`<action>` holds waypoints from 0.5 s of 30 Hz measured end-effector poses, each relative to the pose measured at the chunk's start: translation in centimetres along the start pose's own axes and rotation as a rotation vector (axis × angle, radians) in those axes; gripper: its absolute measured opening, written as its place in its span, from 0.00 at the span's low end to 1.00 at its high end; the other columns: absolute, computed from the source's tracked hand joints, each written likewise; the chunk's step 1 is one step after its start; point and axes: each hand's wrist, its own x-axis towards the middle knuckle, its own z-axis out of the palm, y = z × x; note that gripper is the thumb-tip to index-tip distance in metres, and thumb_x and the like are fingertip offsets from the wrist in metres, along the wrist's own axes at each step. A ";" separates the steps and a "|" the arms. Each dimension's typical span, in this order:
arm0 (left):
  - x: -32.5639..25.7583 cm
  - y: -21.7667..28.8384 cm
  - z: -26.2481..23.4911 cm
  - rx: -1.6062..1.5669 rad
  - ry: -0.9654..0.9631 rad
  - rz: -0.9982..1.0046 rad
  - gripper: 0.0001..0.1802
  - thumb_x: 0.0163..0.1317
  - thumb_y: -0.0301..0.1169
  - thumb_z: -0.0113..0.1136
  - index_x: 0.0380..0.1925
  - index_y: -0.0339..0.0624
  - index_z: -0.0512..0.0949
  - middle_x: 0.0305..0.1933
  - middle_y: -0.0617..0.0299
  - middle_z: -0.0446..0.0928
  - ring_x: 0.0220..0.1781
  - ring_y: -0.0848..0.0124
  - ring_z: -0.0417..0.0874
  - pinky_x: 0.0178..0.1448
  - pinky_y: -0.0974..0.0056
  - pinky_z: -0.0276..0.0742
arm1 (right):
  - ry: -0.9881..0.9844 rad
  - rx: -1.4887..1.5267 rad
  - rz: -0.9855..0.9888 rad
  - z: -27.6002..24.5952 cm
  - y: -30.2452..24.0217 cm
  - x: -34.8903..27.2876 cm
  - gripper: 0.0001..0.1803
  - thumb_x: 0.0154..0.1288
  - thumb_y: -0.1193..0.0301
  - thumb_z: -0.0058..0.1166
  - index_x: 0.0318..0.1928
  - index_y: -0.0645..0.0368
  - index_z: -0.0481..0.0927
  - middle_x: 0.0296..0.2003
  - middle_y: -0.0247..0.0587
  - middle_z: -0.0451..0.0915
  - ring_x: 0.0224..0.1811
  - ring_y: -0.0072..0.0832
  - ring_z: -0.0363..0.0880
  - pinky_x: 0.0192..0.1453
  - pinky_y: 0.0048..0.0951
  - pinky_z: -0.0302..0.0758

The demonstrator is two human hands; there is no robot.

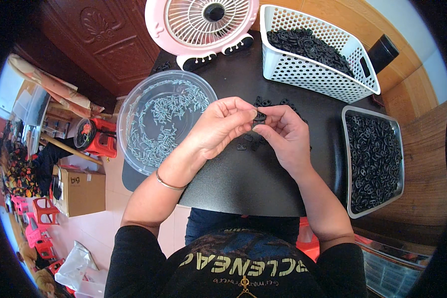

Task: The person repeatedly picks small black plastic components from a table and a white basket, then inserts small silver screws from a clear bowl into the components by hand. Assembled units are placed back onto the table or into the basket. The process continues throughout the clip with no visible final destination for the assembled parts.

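Over the black table my left hand (221, 125) and my right hand (289, 139) meet, fingertips together. Between them they pinch one small black plastic piece (259, 118); the fingers partly cover it. Whether the left fingers also hold something smaller, I cannot tell. Behind and below the hands lie several loose black plastic pieces (242, 147), some showing two holes. To the left of my left hand stands a clear round tub (125, 130) with many short, thin silvery metal pieces (166, 107), perhaps springs, spread over its bottom.
A pink fan (156, 30) stands at the back. A white perforated basket (303, 82) of black pieces is at the back right. Against the right side, a metal tray (349, 164) holds more. A cardboard box (82, 191) and red stools (103, 139) are on the floor at left.
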 end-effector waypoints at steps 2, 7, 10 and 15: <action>-0.1 0.1 0.1 0.024 0.014 -0.005 0.02 0.57 0.23 0.55 0.31 0.38 0.74 0.31 0.63 0.76 0.32 0.78 0.77 0.38 0.76 0.76 | 0.001 -0.012 -0.001 0.0 0.0 0.0 0.14 0.52 0.79 0.58 0.41 0.63 0.74 0.28 0.29 0.73 0.30 0.12 0.71 0.35 0.14 0.71; -0.1 0.0 0.3 0.037 0.025 0.004 0.02 0.57 0.23 0.55 0.31 0.38 0.74 0.32 0.63 0.76 0.32 0.78 0.77 0.39 0.76 0.76 | 0.018 0.012 0.007 0.1 0.3 0.0 0.14 0.52 0.78 0.58 0.41 0.62 0.74 0.28 0.29 0.73 0.30 0.12 0.71 0.36 0.15 0.71; 0.0 -0.2 0.1 0.036 0.024 0.012 0.02 0.57 0.22 0.55 0.31 0.39 0.74 0.31 0.63 0.76 0.32 0.78 0.77 0.39 0.76 0.75 | 0.014 0.024 0.007 0.1 0.3 0.0 0.14 0.52 0.78 0.59 0.42 0.62 0.74 0.28 0.29 0.73 0.30 0.12 0.71 0.36 0.15 0.71; 0.1 -0.1 0.0 0.014 0.000 0.021 0.02 0.57 0.22 0.55 0.30 0.38 0.73 0.31 0.63 0.76 0.32 0.78 0.77 0.38 0.76 0.75 | 0.002 0.037 -0.014 0.1 0.4 0.1 0.16 0.51 0.78 0.59 0.43 0.62 0.75 0.28 0.28 0.73 0.29 0.12 0.71 0.36 0.15 0.71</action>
